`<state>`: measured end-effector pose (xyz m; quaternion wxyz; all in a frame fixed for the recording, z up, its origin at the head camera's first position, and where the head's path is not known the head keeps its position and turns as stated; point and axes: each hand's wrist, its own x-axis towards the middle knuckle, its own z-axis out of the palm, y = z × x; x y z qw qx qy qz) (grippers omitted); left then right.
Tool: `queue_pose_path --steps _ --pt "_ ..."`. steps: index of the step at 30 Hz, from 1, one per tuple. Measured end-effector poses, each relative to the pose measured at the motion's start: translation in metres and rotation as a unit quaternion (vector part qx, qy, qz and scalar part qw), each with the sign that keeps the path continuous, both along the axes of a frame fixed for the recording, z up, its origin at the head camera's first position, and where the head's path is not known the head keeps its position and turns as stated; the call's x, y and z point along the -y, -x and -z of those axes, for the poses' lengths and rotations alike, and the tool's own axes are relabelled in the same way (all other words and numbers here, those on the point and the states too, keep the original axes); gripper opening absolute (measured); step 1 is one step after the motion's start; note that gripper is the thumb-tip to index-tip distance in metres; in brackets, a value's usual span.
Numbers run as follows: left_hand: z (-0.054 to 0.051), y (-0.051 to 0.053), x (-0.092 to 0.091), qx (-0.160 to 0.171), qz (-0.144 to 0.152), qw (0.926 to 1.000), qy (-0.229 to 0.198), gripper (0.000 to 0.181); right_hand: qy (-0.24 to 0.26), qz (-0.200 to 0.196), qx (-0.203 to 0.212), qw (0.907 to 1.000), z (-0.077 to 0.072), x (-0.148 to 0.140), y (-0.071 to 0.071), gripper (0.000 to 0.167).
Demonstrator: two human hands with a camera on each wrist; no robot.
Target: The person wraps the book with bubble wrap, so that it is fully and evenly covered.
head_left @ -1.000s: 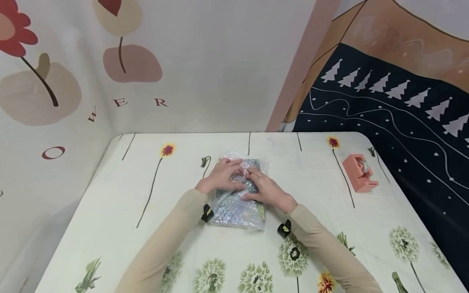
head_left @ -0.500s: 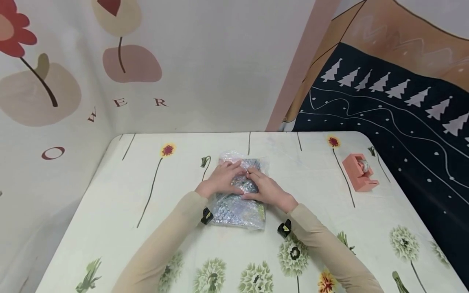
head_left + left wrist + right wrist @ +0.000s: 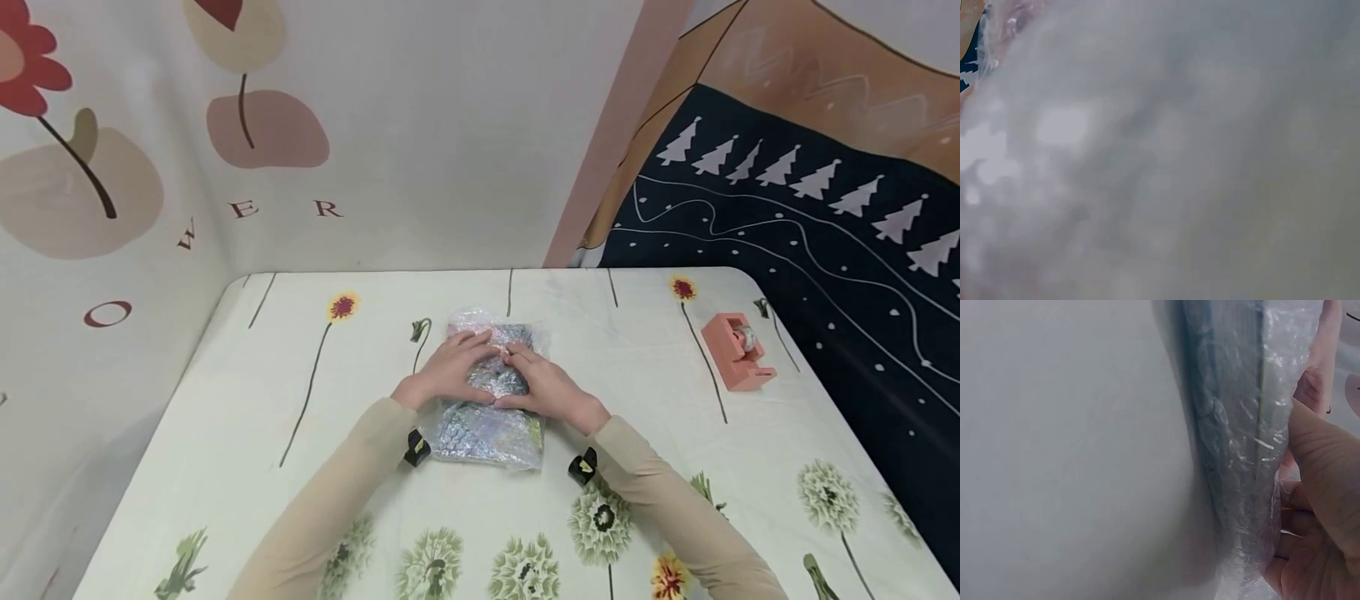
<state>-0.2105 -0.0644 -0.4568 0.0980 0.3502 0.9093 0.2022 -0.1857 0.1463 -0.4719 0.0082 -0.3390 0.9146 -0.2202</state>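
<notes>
A flat package in clear bubble wrap (image 3: 487, 435) lies at the middle of the table. Through the wrap a bluish, book-like thing shows; layered edges like pages appear in the right wrist view. My left hand (image 3: 448, 368) rests on the package's upper left part with its fingers extended. From the other side my right hand (image 3: 553, 390) lies on it, fingers fairly straight, as the right wrist view also shows along the wrapped edge (image 3: 1235, 431). The two thumbs nearly meet over the wrap. In the left wrist view, blurred wrap fills almost everything.
A coral-pink tape dispenser (image 3: 731, 354) with a roll in it stands at the table's right side. The table bears a white flower-print cloth (image 3: 247, 467). Printed hangings rise behind the far edge and on the right.
My left hand has flattened on the wrap, and its thumb has slid slightly down toward the right thumb. The right hand and the package look almost unmoved.
</notes>
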Motion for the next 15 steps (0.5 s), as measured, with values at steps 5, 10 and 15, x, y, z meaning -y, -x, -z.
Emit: queue_pose_path --steps 5,10,15 --pt "-0.002 -0.001 0.000 -0.003 -0.003 1.0000 0.004 0.078 -0.006 0.004 0.012 0.9999 -0.002 0.000 0.000 0.075" --pt "0.000 0.000 -0.001 -0.006 -0.005 0.9998 0.017 0.080 -0.015 0.007 0.043 0.9989 -0.012 -0.002 -0.001 0.074" --pt "0.000 0.000 -0.002 0.001 -0.014 0.9994 0.032 0.081 0.029 0.009 0.060 0.9977 -0.019 -0.009 -0.001 0.064"
